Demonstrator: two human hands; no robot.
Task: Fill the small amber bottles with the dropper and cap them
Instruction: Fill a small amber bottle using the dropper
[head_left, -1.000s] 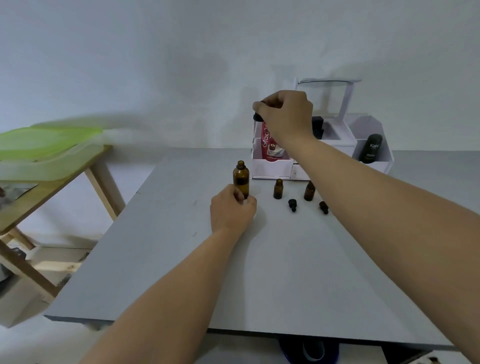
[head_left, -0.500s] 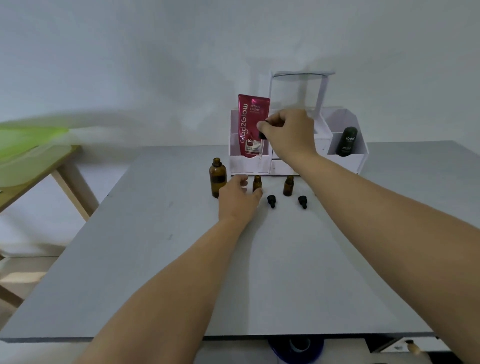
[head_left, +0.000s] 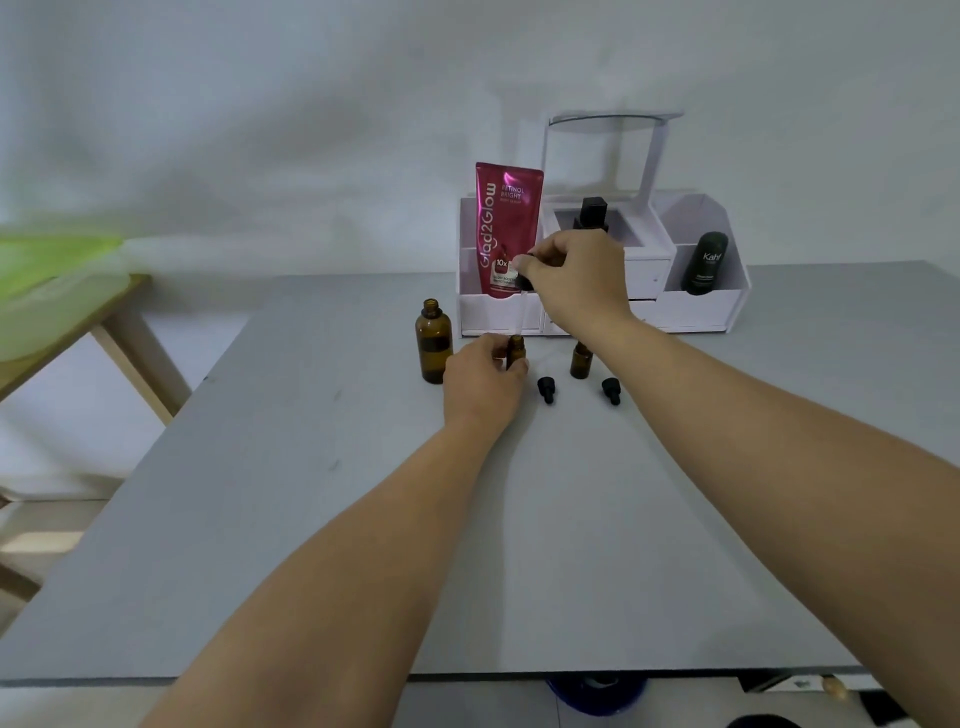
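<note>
— What is the left hand (head_left: 480, 382) doing?
— It holds a small brown glass bottle (head_left: 516, 351) standing on the flat grey table (head_left: 363, 519).
— And the right hand (head_left: 579, 280)?
— Its fingers (head_left: 540, 258) pinch a clear dropper with a black top (head_left: 522, 299) right above that bottle.
— What else is close?
— A tall brown glass bottle (head_left: 433, 341) on the left, a second little brown bottle (head_left: 580, 359) on the right, and two small black caps (head_left: 546, 388) lying in front.
</note>
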